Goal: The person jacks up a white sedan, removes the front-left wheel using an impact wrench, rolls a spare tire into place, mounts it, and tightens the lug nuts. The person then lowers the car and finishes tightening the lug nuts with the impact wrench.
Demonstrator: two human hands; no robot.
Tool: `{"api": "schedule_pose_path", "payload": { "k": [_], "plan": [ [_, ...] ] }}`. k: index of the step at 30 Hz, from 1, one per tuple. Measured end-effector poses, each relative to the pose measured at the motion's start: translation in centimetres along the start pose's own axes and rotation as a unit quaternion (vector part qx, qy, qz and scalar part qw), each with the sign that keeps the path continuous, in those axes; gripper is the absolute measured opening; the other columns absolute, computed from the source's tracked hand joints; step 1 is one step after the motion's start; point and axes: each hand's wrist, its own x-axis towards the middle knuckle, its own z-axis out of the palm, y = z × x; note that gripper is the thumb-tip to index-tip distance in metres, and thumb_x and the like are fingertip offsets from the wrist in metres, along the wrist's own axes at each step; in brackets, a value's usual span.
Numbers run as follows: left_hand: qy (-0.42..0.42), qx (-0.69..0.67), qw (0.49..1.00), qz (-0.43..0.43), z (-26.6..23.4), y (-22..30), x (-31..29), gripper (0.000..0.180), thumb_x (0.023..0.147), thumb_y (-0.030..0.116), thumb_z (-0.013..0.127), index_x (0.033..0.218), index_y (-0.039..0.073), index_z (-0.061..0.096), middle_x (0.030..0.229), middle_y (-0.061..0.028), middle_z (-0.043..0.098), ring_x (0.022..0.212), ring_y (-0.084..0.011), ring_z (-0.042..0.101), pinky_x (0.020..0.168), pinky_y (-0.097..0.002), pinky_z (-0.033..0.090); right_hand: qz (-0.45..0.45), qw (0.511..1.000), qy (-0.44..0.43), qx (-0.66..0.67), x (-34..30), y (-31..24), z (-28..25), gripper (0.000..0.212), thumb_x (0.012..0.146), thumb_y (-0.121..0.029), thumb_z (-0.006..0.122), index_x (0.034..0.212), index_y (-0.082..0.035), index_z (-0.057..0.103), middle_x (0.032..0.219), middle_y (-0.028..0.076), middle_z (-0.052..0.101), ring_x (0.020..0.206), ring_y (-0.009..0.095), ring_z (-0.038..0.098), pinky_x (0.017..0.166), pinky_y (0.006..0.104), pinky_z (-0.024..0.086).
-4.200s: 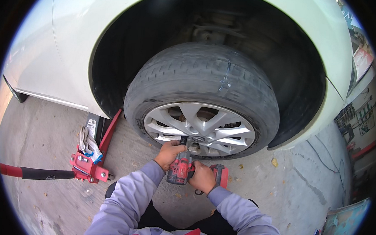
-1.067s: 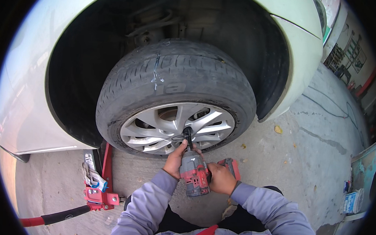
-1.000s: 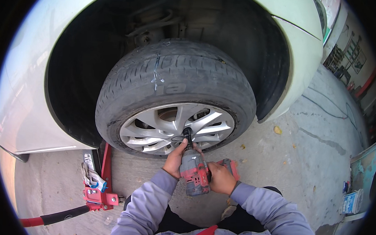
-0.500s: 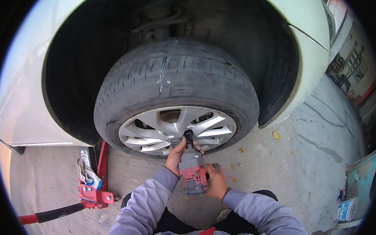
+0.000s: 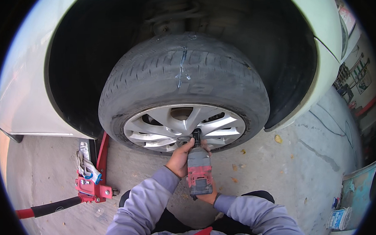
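Observation:
A red and grey cordless impact wrench point(image 5: 199, 170) points away from me, its black socket point(image 5: 197, 134) set against the silver alloy rim point(image 5: 149, 128), just right of the hub cap. My left hand point(image 5: 179, 160) closes round the front of the tool, with fingertips showing on its far side. Lower down, my right hand point(image 5: 210, 195) grips the wrench's handle, mostly hidden under the tool body. Around the rim sits the dark tire point(image 5: 185, 81), in the wheel arch of a white car point(image 5: 34, 89). The nut or bolt under the socket is hidden.
At the left stands a red floor jack point(image 5: 93, 191) with a padded handle point(image 5: 57, 206). White gloves with blue cuffs point(image 5: 87, 168) lie on it. Fallen leaves point(image 5: 278, 139) dot the concrete. A white tub point(image 5: 339, 218) is beside a worn turquoise panel point(image 5: 359, 184) at right.
The wrench body has turned, so its handle now lies beneath it, and my right hand has gone lower behind it. My view has shifted slightly. Both hands keep their hold.

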Motion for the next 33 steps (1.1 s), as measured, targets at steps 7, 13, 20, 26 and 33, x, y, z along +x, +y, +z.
{"api": "schedule_pose_path", "payload": {
  "k": [7,13,20,26,33],
  "plan": [
    [0.016,0.06,0.998,-0.009,0.7,0.7,-0.3,0.05,0.107,0.041,0.047,0.132,-0.002,0.054,0.11,-0.019,0.068,0.101,-0.0325,0.069,0.09,-0.0467,0.058,-0.021,0.985,-0.054,-0.162,0.7,0.4,1.0,0.029,0.086,-0.016,0.077,0.111,-0.008,0.066,0.101,0.009,0.072,0.094,0.024,0.071,0.084,0.0379,0.057],
    [0.117,0.085,0.989,0.005,1.9,0.3,-0.5,0.054,0.106,0.049,0.048,0.125,-0.001,0.057,0.099,-0.0186,0.07,0.085,-0.0331,0.071,0.078,-0.0466,0.061,-0.084,0.976,-0.064,-0.189,0.9,1.2,0.7,0.031,0.084,-0.018,0.078,0.111,-0.007,0.066,0.103,0.01,0.072,0.095,0.025,0.071,0.085,0.0376,0.056],
    [0.081,0.028,0.996,-0.001,1.6,0.3,0.1,0.058,0.104,0.055,0.049,0.122,0.002,0.06,0.094,-0.0166,0.068,0.086,-0.0334,0.072,0.076,-0.0464,0.06,-0.01,0.999,0.004,-0.045,0.7,-0.5,-1.7,0.028,0.086,-0.013,0.078,0.112,-0.008,0.069,0.103,0.007,0.073,0.093,0.022,0.072,0.083,0.0353,0.057],
    [0.083,0.04,0.996,0.007,1.6,0.2,0.2,0.058,0.103,0.056,0.051,0.122,0.001,0.06,0.094,-0.0163,0.068,0.086,-0.0337,0.072,0.076,-0.0461,0.06,-0.049,0.992,-0.033,-0.109,1.2,-1.6,-2.5,0.033,0.083,-0.011,0.079,0.115,-0.008,0.071,0.107,0.008,0.074,0.098,0.021,0.073,0.086,0.0349,0.058],
    [0.072,0.032,0.997,0.017,1.3,0.3,0.7,0.052,0.101,0.049,0.056,0.123,0.001,0.059,0.096,-0.0159,0.068,0.088,-0.0339,0.071,0.076,-0.0462,0.06,-0.024,0.997,-0.005,-0.072,1.8,-2.2,-3.3,0.042,0.078,-0.015,0.08,0.116,-0.007,0.065,0.104,0.014,0.073,0.096,0.031,0.072,0.084,0.0391,0.056]
  ]
}}
